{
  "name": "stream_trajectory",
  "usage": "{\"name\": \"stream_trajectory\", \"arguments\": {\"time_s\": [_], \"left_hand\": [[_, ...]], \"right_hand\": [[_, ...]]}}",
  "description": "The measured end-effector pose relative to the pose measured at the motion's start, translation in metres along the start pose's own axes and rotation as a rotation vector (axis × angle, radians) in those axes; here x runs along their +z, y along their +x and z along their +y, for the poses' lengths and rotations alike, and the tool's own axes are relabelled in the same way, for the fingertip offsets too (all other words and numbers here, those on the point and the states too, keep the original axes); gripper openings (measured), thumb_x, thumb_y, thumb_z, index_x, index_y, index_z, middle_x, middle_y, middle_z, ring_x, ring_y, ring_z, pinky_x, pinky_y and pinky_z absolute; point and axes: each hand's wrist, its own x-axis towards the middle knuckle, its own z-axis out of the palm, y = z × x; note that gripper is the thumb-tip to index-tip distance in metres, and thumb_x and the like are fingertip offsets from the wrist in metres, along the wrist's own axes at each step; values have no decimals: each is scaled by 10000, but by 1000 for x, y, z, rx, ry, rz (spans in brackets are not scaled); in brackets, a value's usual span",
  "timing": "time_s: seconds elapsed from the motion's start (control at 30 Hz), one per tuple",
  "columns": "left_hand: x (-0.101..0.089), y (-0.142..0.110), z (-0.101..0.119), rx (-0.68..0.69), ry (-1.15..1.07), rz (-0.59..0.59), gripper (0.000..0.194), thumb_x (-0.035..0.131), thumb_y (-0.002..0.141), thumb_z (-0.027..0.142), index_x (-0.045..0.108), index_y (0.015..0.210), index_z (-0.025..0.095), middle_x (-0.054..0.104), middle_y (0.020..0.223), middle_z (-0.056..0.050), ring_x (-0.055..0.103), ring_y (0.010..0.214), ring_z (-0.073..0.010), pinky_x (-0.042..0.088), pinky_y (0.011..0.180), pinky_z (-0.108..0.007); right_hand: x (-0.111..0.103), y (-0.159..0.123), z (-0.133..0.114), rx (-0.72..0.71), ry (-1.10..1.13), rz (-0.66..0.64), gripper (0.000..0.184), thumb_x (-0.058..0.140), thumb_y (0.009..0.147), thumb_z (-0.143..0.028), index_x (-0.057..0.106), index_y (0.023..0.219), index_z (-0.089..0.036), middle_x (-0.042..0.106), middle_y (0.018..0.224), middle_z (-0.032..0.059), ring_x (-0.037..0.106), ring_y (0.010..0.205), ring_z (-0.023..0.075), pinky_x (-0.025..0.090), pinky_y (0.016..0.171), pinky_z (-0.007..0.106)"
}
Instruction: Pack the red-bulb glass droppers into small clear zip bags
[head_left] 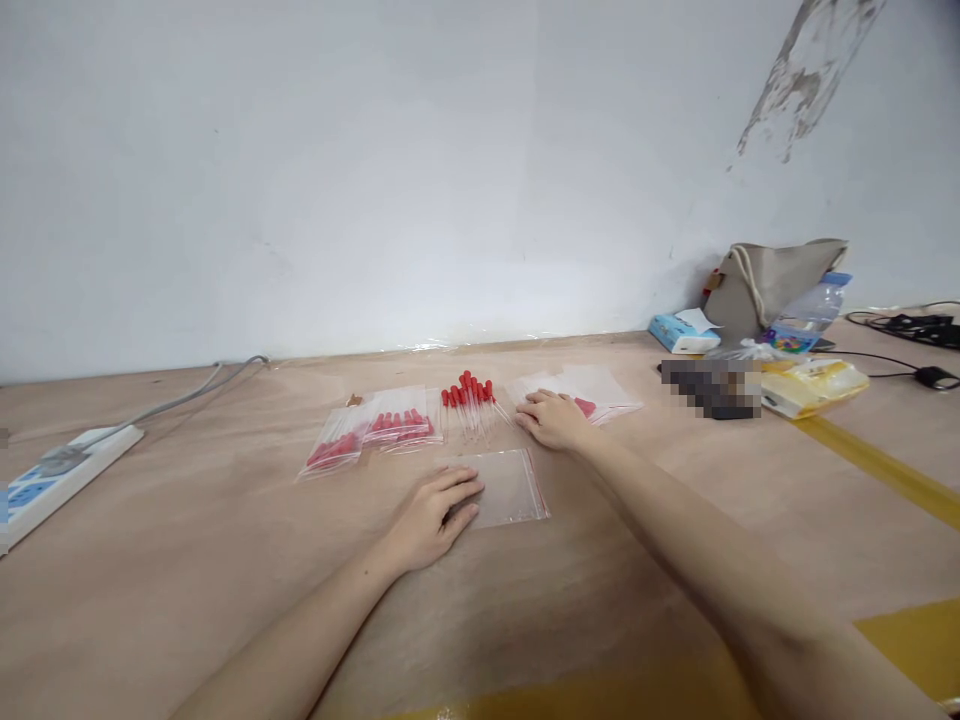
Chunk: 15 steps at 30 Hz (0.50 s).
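Observation:
My left hand (435, 520) lies flat with its fingers apart on the left part of a clear zip bag (510, 488), which shows nothing inside. Farther back, my right hand (553, 420) rests with fingers stretched to the left, beside a loose pile of glass droppers with red rubber bulbs (466, 392). Nothing shows in its grasp. Partly under and behind that hand are white plastic bags (600, 385) with a red patch near the wrist. Left of the pile, filled zip bags (401, 425) hold red-bulbed droppers, and another filled bag (334, 452) lies beside them.
A white power strip (82, 470) with a grey cable sits at the left. Along the right stand a tissue pack (682, 333), a grey bag (772, 285), a yellow-and-white pack (814, 385) and a blurred dark object (709, 388). Yellow tape (885, 465) crosses the table; a wall rises behind.

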Motion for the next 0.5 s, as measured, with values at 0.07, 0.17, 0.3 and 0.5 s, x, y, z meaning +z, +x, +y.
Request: {"name": "stream_trajectory", "arguments": {"time_s": [0.07,0.17,0.3,0.5], "left_hand": [[0,-1,0,4,1,0,295,462,876,246,562,1150,203,552,1207,-73,497,1125,-201,369,990,-408],[0,-1,0,14,-6,10,297,456,879,248,555,1156,213,551,1207,-68,497,1124,-199,376,984,-405],[0,0,0,18,-11,10,303,453,879,242,548,1165,212,553,1200,-70,497,1121,-199,379,982,-404],[-1,0,1,16,-4,-8,300,453,879,237,552,1160,202,548,1206,-74,490,1127,-207,381,980,-402]], "right_hand": [[-4,-5,2,57,12,0,398,320,882,-408,668,938,-223,572,1127,90,458,1083,252,303,894,430],[-8,-5,-2,173,68,31,337,418,834,-377,681,866,-169,604,1039,124,487,1032,272,281,904,432],[-1,19,-19,263,155,71,332,427,822,-335,622,1008,-141,608,1039,126,522,1000,230,356,844,328],[15,57,-41,366,283,35,316,494,775,-331,633,941,-100,643,934,151,597,861,219,421,683,260]]}}
